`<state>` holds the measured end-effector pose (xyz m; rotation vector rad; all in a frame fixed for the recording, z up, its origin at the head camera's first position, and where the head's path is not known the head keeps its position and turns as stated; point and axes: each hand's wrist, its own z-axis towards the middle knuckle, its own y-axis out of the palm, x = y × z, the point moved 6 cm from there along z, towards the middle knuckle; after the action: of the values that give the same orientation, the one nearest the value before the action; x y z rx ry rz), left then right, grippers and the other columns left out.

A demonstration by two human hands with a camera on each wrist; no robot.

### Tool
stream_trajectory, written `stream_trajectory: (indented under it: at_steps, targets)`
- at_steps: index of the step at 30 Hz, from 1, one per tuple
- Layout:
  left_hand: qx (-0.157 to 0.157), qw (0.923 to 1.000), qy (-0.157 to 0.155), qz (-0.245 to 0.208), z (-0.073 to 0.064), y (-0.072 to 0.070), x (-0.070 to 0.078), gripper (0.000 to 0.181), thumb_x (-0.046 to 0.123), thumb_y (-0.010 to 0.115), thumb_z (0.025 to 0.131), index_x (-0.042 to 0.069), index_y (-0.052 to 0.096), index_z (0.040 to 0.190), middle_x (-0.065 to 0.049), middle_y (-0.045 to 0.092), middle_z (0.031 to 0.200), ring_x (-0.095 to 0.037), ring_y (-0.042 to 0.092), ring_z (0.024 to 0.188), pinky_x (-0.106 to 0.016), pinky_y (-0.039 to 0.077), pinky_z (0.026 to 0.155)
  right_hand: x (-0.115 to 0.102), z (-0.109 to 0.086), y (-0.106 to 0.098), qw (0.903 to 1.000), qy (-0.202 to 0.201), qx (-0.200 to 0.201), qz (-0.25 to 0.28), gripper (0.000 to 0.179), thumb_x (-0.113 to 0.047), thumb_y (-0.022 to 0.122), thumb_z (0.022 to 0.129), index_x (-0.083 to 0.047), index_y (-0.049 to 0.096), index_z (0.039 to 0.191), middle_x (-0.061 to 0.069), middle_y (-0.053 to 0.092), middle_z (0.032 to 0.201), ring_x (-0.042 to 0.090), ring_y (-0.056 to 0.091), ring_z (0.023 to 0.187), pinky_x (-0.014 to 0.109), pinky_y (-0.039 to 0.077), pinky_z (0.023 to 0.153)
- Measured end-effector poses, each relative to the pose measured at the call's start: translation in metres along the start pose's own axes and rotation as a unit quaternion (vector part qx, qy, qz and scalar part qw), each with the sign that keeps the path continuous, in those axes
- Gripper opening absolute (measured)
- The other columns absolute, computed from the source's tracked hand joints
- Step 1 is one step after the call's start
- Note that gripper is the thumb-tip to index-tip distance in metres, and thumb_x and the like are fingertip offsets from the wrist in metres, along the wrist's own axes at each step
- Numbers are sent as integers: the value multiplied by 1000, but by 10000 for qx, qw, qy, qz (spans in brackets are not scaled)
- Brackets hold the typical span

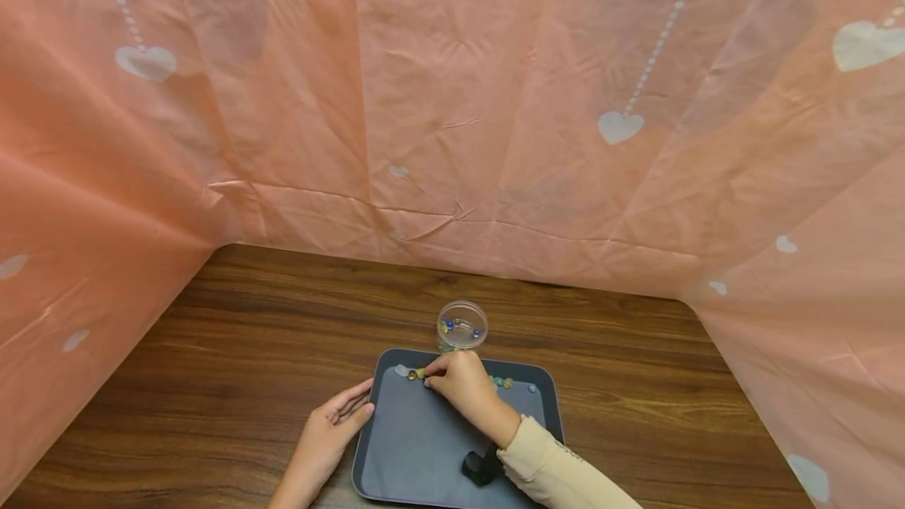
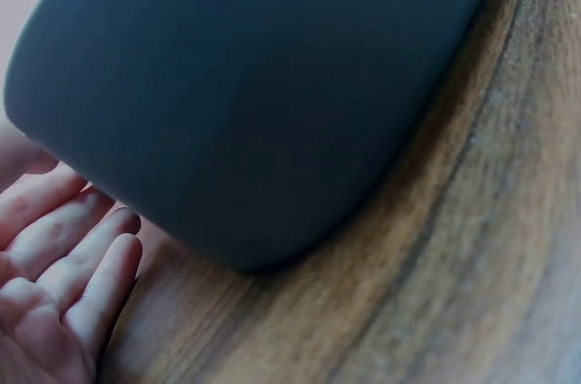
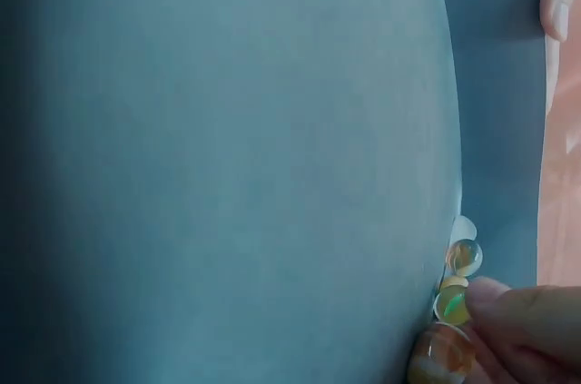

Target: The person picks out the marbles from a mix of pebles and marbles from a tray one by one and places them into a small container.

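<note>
A dark grey tray (image 1: pixel 417 454) lies on the wooden table, with glass marbles (image 1: pixel 503 382) lined along its far inner wall. My right hand (image 1: pixel 463 387) reaches over the tray and pinches a green-and-yellow marble (image 3: pixel 451 304) between thumb and finger. Beside it are an orange-and-white marble (image 3: pixel 442 354) and a clear amber one (image 3: pixel 465 258). At the row's left end sits a pale translucent piece (image 1: pixel 401 370). My left hand (image 1: pixel 328 430) rests against the tray's left side, thumb at the rim; its fingers (image 2: pixel 113 284) look loosely extended beside the outer wall.
A clear round jar (image 1: pixel 462 306) with several marbles stands just behind the tray's far edge. A lone pale marble (image 1: pixel 533 388) lies near the tray's far right corner. Pink curtain (image 1: pixel 452 100) with white hearts encloses the table's back and sides.
</note>
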<state>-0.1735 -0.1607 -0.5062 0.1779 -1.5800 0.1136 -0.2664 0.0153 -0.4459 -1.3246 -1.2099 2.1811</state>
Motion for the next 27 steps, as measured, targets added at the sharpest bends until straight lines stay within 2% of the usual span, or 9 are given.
stream_trajectory:
  at_steps: [7,9,11,12,15,18,22,24,27]
  targets:
    - [5,10000,-11,-58,0,-1,0,39,11,67,84,2,60,121,-14,62,121,-7,61,106,-14,48,85,-3,1,3,9994,-167,-61,-290,3,-7,76,74,-7,76,77,0,71,73,2,61,66,12,46,53]
    - [-24,10000,-55,-76,0,-1,-1,40,12,68,84,3,59,122,-14,61,122,-8,61,107,-14,48,85,0,1,3,9999,11,-114,-14,3,-8,76,74,-7,76,77,0,71,70,3,60,60,13,46,50]
    - [-59,9999,-94,-65,-1,0,-1,41,14,68,84,3,59,122,-14,61,122,-8,61,108,-14,48,85,5,0,4,9975,361,-253,553,4,-11,77,74,-8,76,77,2,70,66,6,60,54,17,47,47]
    - [-70,9999,-114,-53,-1,0,-1,41,15,68,84,4,59,122,-14,61,123,-9,60,108,-14,48,86,7,0,3,9933,584,-322,945,5,-12,77,74,-8,76,77,5,70,65,9,61,52,20,48,46]
    - [-82,9999,-123,-38,-2,1,-1,42,17,68,84,4,59,122,-13,61,123,-9,60,108,-14,48,86,14,-1,0,9656,1331,-470,2183,12,-16,77,74,-6,76,81,11,70,67,17,63,51,26,49,45]
    - [-73,9999,-99,-54,-1,1,0,41,16,68,84,4,59,122,-13,61,122,-9,60,108,-14,48,86,16,0,-8,9208,1776,-464,3441,22,-12,76,76,2,73,92,13,72,76,20,69,65,32,57,61]
    - [-85,9999,-93,-47,-1,0,0,41,16,68,84,4,59,122,-13,61,122,-11,60,109,-14,48,86,20,2,-21,8650,2090,-288,4553,32,-5,71,80,12,64,106,8,72,88,15,69,82,35,54,82]
    - [-78,9999,-97,-24,-1,0,0,41,16,68,84,4,59,122,-13,61,122,-12,60,110,-14,48,86,25,4,-26,8521,2196,-115,4749,34,-5,70,80,13,62,109,7,72,90,12,69,83,34,54,84]
    - [-69,9999,-103,-3,-1,0,0,41,16,68,84,5,59,123,-13,61,122,-12,59,110,-14,48,86,32,7,-35,8447,2328,218,4815,36,-4,71,79,12,62,109,7,72,89,14,69,83,35,53,85]
